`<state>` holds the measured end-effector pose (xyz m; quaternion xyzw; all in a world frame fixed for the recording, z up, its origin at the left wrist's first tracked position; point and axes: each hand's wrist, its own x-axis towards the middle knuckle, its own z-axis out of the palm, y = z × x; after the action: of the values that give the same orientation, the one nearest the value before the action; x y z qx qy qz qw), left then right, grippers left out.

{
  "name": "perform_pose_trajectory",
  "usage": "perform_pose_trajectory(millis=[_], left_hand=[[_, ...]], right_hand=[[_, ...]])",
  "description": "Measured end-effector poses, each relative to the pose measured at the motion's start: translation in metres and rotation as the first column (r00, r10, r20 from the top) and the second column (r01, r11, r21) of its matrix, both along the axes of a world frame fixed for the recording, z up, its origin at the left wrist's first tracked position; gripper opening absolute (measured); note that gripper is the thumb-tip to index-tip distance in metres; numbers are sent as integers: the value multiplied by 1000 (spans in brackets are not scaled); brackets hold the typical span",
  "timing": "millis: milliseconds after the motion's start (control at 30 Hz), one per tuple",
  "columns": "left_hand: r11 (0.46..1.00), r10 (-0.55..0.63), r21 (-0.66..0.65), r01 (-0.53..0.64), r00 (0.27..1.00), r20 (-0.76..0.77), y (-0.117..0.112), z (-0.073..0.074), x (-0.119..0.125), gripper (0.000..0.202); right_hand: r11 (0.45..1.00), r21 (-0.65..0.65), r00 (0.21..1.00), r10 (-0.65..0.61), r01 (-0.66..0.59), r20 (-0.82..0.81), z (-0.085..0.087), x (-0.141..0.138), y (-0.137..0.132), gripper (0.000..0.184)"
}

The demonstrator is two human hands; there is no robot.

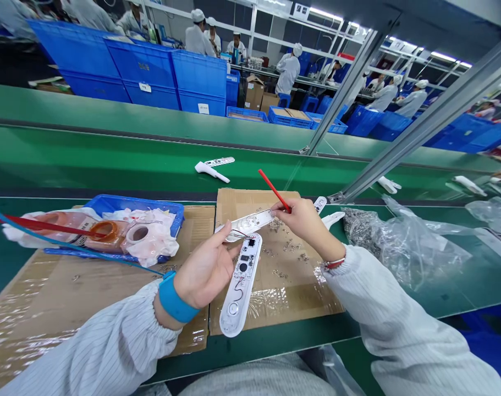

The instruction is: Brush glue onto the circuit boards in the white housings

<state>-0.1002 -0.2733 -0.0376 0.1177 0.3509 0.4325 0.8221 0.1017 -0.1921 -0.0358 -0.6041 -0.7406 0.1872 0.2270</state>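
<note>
The right hand (303,224) is closed in a pinch at the center right of the frame, gripping one end of a long white plastic strip (250,223) and, in the same fingers, a thin red rod (275,190) that angles up and away. The left hand (204,269) sits just left of center, half open with its fingers spread. Its palm side is against the edge of a white plastic panel (238,308) with an exposed circuit board, but whether it is gripping the panel is hard to tell. The two hands are close together, and thin wires (240,235) run between the strip and the panel.

Both hands are over a cardboard sheet (250,201) scattered with small metal parts (281,272) on the green bench (275,335). A blue tray (137,202) at center left holds tape rolls (137,234). A clear bag of metal parts (382,239) lies to the right. A blue wrist strap (176,300) circles the left wrist. Co-workers (289,69) in white caps stand among blue crates (143,69) along the top of the frame.
</note>
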Motion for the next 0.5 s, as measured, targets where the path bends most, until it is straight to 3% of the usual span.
perform_pose_trajectory(millis=[267,367,500], left_hand=[[1000,-12,22,13,999,-37,-4,3,3,42],[999,-20,42,22,998,-56,-6,4,1,41],[996,-76,44,80,994,-84,-3,7,0,42]], right_hand=[[1000,-29,1000,-11,11,-19,2,-4,-1,11],[999,-50,997,-1,-3,-82,-2,1,5,1],[985,-143,978,64,-93,-198,-7,15,24,28]])
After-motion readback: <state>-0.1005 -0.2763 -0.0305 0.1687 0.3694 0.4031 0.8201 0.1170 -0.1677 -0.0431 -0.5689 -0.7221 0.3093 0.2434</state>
